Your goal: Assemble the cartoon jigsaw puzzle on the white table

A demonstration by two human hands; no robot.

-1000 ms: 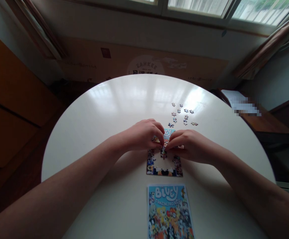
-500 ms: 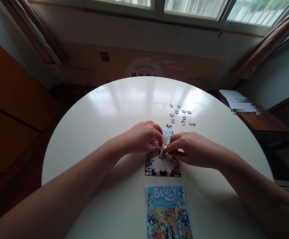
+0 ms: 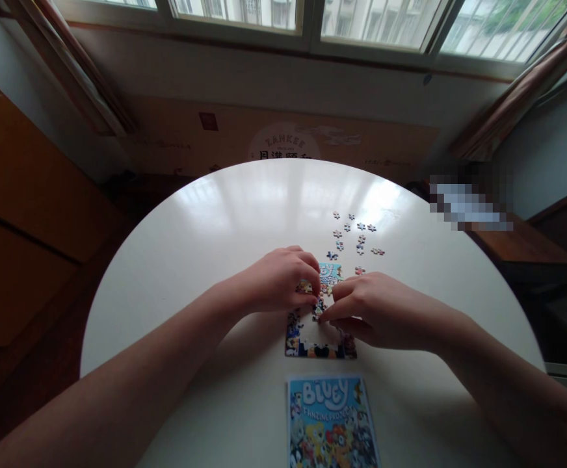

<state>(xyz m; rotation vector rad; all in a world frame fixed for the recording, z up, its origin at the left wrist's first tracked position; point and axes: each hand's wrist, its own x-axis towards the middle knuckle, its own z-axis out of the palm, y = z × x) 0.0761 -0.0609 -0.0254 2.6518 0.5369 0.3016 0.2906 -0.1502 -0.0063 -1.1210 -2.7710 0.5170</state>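
Observation:
A partly filled jigsaw puzzle (image 3: 293,348) lies on the white table, its border and upper picture in place around a bare pale middle. My left hand (image 3: 283,279) reaches over its upper left part, thumb and forefinger pinched at a small dark, multicoloured puzzle piece (image 3: 319,308). From the other side, my right hand (image 3: 381,309) touches the lower edge of that same piece with closed fingertips. The hands cover parts of the puzzle's left and right sides. Below the puzzle lies a blue picture sheet (image 3: 329,416) with "Bluey" lettering.
Several loose puzzle pieces (image 3: 361,226) are scattered beyond the puzzle to the right, one (image 3: 359,270) close to my right hand. The round white table (image 3: 190,214) has a curved far edge. A brown side table (image 3: 512,240) with blurred papers stands at the right.
My right fingertips have shifted slightly toward me, down to the piece's near edge. My left hand stays about where it was over the puzzle. The whole view has tilted up a little.

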